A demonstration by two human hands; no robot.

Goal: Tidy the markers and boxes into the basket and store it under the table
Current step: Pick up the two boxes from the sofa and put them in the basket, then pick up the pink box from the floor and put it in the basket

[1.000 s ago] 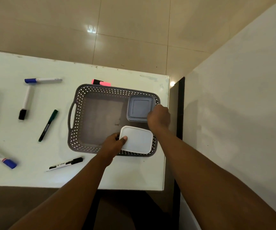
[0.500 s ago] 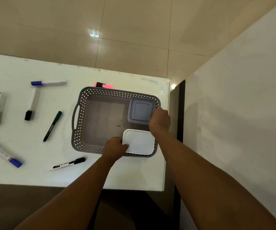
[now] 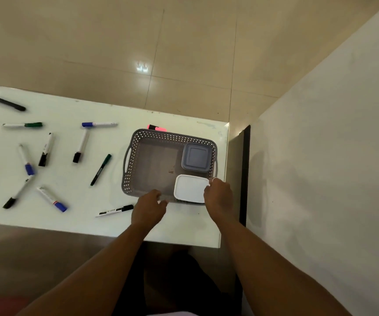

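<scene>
- Left hand (image 3: 148,207): at near rim of grey perforated basket (image 3: 136,142), fingers loosely curled, nothing held.
- Right hand (image 3: 219,194): fingers against right edge of white lidded box (image 3: 190,188); firm grip or mere touch undeterminable.
- White box: seated in basket's near-right corner.
- Grey lidded box (image 3: 196,157): far-right corner, just beyond.
- Markers (image 3: 80,145): scattered left on white table (image 3: 184,226).
- Pink highlighter (image 3: 156,127): behind basket's far wall.

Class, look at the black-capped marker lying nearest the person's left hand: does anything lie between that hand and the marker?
Nothing visible does. The left hand hangs at the grey basket's near rim, and the black-capped marker lies just to its left, with only bare table between.
</scene>
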